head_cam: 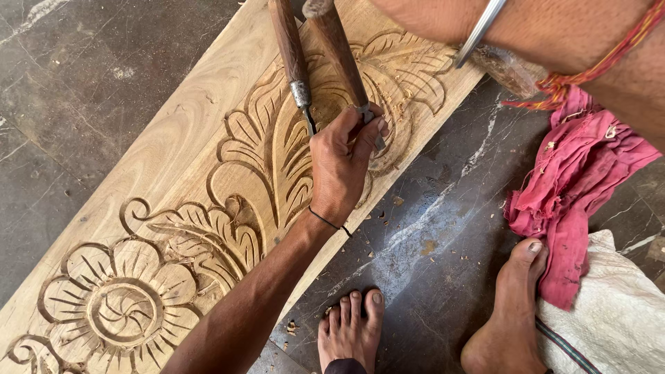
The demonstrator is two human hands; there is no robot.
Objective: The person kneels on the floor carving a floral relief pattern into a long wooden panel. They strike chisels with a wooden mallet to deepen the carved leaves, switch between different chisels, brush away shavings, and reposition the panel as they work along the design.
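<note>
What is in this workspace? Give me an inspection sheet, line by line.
Surface: dark stone floor, scuffed, scattered with wood chips.
Job's things: carved wooden plank with flower and leaf relief; held chisel; second chisel beside it.
Clutter: red cloth; white sack.
Grips: left hand shut on held chisel; right hand mostly cut off, grip unclear.
Cables: nothing seen.
Surroundings: two bare feet.
</note>
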